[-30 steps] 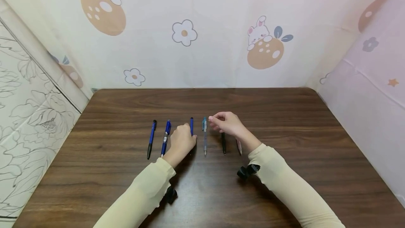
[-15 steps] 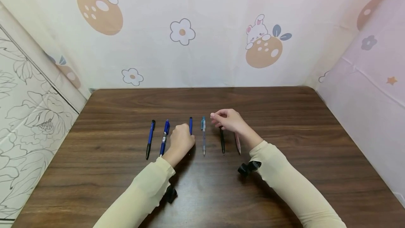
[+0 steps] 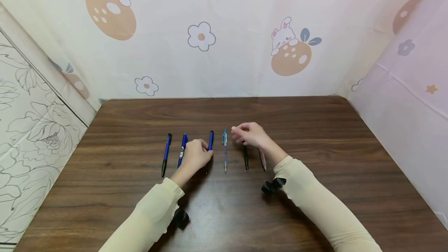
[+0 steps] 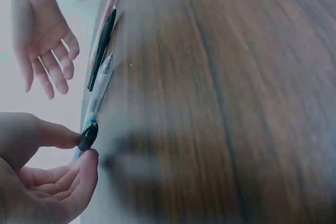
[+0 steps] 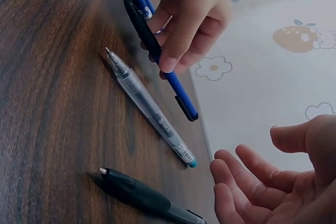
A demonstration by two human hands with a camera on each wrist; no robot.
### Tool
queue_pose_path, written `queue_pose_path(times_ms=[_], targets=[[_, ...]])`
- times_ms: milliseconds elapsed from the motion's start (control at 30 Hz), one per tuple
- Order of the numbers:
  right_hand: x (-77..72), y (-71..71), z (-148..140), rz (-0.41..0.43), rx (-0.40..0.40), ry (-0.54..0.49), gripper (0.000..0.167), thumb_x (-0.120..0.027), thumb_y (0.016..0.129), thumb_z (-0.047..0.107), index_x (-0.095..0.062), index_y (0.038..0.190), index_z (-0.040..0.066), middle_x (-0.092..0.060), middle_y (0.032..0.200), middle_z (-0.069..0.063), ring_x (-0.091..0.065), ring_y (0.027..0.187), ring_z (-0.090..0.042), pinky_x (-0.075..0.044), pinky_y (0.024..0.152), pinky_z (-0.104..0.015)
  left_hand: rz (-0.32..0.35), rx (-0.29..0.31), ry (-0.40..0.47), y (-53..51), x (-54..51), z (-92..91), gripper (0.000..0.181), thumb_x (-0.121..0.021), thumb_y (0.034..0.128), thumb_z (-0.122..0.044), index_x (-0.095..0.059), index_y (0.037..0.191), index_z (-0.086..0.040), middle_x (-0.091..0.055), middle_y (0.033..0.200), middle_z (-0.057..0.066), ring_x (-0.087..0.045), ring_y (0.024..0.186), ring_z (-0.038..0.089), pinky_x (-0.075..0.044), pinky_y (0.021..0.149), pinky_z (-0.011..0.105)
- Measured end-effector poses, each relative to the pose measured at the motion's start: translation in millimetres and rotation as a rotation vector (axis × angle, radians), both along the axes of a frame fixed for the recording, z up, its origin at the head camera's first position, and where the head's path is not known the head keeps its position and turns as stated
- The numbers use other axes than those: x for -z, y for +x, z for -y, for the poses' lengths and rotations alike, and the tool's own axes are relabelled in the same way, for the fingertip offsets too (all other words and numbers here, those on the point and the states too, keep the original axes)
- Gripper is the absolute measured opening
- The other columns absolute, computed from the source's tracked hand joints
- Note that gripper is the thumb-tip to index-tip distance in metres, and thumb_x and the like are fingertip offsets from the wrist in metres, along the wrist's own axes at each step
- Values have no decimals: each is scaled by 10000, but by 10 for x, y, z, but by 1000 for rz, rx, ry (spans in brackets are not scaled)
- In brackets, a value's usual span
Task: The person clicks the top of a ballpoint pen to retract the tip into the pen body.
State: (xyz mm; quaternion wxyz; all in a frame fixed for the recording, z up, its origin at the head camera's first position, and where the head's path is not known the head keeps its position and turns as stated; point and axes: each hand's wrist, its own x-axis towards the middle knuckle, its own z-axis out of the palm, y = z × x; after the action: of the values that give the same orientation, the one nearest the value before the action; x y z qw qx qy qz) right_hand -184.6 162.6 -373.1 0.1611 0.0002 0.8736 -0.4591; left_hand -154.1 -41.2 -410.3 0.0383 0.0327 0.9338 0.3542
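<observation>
Between thumb and fingers, the left hand pinches a blue pen with a black grip; the right wrist view shows that pen slanted in the fingers of the left hand. Right of it lies a clear pen with a teal end, seen also in the right wrist view. The right hand holds nothing, its fingers loosely bent above the far end of a black pen. A pink pen lies partly under the right forearm.
Two more blue pens lie left of the left hand, one at the far left and one beside the hand. The brown wooden table meets a patterned curtain at its back edge.
The left hand has shifted slightly left and toward the near side, and the pen in it now leans a little. The right hand has barely moved.
</observation>
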Motion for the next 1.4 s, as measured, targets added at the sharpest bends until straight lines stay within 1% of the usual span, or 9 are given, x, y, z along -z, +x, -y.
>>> queue_pose_path(times_ms=[133,233,333,433,533,700,1000,1200,1400], targets=[[9,-13,11,12,-2,-20,396,-512,991,365,-656,1163,39,-733,1073,-135,-712,904,-192,-591,803,-366,44,-11,63,-3,0,41,151,-725,831,-158,-689,880,-19,-717,791,87,-650,698,165,-544,627,277],[19,-23,23,25,-8,-39,403,-502,997,358,-647,1174,26,-729,1082,-140,-708,891,-170,-592,796,-345,54,-8,106,7,-13,66,133,-719,834,-145,-695,870,-20,-716,782,86,-644,695,162,-527,615,262],[22,-23,35,37,-6,-51,407,-491,1002,356,-645,1172,20,-725,1091,-142,-703,879,-149,-591,791,-326,49,17,150,24,-29,91,110,-705,839,-127,-691,855,-19,-708,751,67,-622,658,125,-504,571,233],[24,-18,49,51,-4,-71,421,-494,1000,368,-648,1167,14,-721,1098,-150,-700,877,-138,-590,798,-317,73,35,216,49,-56,111,96,-693,844,-113,-686,860,-18,-713,741,58,-614,608,87,-502,541,215],[25,-12,62,60,0,-94,430,-498,997,372,-651,1162,5,-720,1093,-161,-699,873,-138,-590,806,-327,128,38,287,65,-63,122,93,-687,853,-96,-685,889,-10,-729,774,80,-643,592,84,-543,552,217],[43,-11,73,82,19,-125,421,-499,998,364,-659,1146,4,-718,1083,-174,-696,839,-130,-593,789,-312,209,36,390,63,-6,134,122,-686,862,-78,-683,941,15,-736,845,142,-702,643,148,-600,624,261],[74,-32,125,144,22,-254,434,-505,1001,323,-621,1178,-56,-708,1078,-208,-691,764,-89,-603,749,-261,319,70,572,72,9,123,173,-653,880,-29,-645,1016,78,-726,894,213,-738,731,227,-621,688,314],[77,-43,154,173,16,-355,467,-468,1020,284,-527,1284,-97,-645,1182,-291,-714,893,-181,-595,852,-293,348,105,615,80,2,130,200,-639,889,-20,-624,1042,108,-720,913,246,-741,761,244,-621,708,330],[83,-57,185,224,6,-424,473,-438,1031,269,-477,1341,-87,-576,1286,-306,-685,1061,-261,-554,955,-348,357,113,635,83,-16,135,196,-646,882,-25,-622,1029,102,-728,875,207,-737,743,211,-622,699,330]])
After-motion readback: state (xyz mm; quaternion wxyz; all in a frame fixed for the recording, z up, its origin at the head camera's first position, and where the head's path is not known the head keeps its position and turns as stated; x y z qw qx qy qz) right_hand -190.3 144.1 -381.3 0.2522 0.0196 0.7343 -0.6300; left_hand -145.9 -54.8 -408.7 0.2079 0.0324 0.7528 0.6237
